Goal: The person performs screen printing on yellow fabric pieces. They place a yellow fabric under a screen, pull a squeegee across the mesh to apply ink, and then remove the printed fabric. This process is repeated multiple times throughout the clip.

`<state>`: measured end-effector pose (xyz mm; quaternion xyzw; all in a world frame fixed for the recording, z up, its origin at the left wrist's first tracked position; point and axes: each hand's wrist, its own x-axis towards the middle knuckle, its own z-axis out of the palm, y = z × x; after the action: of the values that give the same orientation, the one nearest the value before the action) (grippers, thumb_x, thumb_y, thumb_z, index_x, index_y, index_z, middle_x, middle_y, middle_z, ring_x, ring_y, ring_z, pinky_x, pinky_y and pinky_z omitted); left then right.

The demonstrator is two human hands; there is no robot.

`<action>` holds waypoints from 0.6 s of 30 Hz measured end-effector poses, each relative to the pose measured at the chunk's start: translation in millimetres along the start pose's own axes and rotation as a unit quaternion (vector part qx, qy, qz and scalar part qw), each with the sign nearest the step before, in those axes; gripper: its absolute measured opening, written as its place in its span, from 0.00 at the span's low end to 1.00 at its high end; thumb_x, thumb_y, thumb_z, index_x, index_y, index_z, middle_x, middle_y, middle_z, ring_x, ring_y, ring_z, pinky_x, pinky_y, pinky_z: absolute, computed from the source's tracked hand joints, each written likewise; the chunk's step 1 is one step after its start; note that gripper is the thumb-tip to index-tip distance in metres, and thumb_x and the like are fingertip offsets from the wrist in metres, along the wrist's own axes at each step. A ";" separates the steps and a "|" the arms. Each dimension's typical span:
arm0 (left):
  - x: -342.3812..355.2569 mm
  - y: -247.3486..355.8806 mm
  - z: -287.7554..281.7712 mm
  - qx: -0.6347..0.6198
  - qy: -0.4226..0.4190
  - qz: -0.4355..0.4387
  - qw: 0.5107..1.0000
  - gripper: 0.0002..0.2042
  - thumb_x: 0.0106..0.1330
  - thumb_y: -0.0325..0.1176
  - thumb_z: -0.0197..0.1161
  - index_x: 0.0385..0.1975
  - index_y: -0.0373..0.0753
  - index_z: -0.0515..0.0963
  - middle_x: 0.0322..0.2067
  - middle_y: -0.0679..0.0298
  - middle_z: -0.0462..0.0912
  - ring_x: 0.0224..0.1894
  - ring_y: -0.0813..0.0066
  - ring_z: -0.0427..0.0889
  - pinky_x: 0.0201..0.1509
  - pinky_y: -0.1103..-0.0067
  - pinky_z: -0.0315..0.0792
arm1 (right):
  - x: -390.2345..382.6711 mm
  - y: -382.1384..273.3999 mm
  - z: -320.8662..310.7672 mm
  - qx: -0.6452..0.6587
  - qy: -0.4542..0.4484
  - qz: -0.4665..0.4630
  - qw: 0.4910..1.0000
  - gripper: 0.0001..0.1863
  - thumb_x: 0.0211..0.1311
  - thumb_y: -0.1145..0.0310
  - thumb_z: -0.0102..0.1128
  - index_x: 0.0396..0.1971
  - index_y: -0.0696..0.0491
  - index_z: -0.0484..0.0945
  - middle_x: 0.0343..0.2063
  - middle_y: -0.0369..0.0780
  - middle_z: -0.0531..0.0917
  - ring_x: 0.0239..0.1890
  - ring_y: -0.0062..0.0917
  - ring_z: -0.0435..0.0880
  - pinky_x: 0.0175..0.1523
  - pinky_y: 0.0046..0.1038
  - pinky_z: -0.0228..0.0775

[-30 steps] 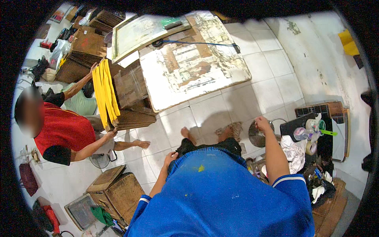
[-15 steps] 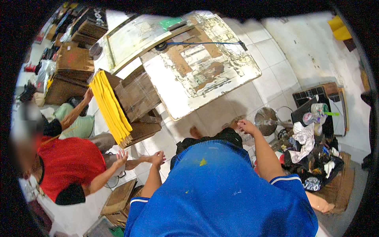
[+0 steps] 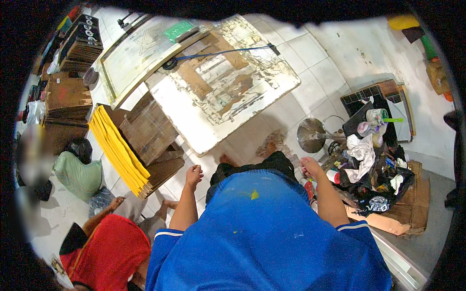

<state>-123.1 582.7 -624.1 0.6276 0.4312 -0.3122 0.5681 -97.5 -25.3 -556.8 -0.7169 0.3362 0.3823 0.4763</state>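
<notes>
My left hand [image 3: 194, 173] hangs left of my waist with its fingers curled together and nothing visible in them, near a stack of brown boards topped with folded yellow material [image 3: 118, 150]. My right hand [image 3: 308, 167] is at the right of my waist, fingers slightly bent and apart, holding nothing, near a round metal stool [image 3: 309, 135]. Ahead stands a worn white table [image 3: 180, 130], with a pale framed screen [image 3: 133, 56] at its upper left, a green block on the frame and a blue cord across the top.
A co-worker in red [image 3: 113, 249] bends at lower left. Behind are a pale green sack [image 3: 76, 174], black bags and stacks of boards [image 3: 68, 95]. At right lie cloths [image 3: 360, 155], tubs [image 3: 375, 116] and cardboard [image 3: 417, 208] beside the white wall.
The co-worker has let go of the yellow-topped stack and moved downward in the view, bending lower. My left hand has risen, then moved slightly leftward; my right hand has shifted lower.
</notes>
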 end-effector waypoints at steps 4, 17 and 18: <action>0.1 8.7 42.2 0.017 0.004 -0.002 1.000 0.24 0.73 0.49 0.62 0.62 0.41 0.74 0.43 0.62 0.83 0.36 0.73 0.83 0.34 0.76 0.74 | 7.2 -36.7 -14.1 -0.027 -0.001 -0.117 0.993 0.25 0.72 0.56 0.62 0.59 0.58 0.76 0.32 0.36 0.83 0.30 0.20 0.81 0.33 0.24 0.73; -56.0 -57.2 272.1 0.004 0.052 -0.003 0.999 0.24 0.72 0.48 0.63 0.60 0.39 0.76 0.37 0.61 0.84 0.31 0.72 0.82 0.30 0.74 0.75 | 79.7 -27.8 -182.7 -0.200 -0.108 -0.199 0.953 0.27 0.70 0.56 0.62 0.61 0.59 0.76 0.40 0.40 0.87 0.36 0.22 0.85 0.39 0.26 0.76; -56.3 -68.8 293.9 -0.001 0.050 0.002 0.999 0.25 0.71 0.48 0.65 0.60 0.37 0.78 0.37 0.59 0.86 0.32 0.70 0.84 0.34 0.72 0.78 | 76.9 -31.1 -188.6 -0.203 -0.107 -0.182 0.956 0.27 0.70 0.56 0.62 0.62 0.59 0.76 0.39 0.39 0.86 0.36 0.22 0.84 0.38 0.26 0.76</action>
<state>-180.3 282.4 -652.0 0.6430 0.4576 -0.2790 0.5471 8.9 -201.7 -562.4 -0.8022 0.0627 0.4243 0.4153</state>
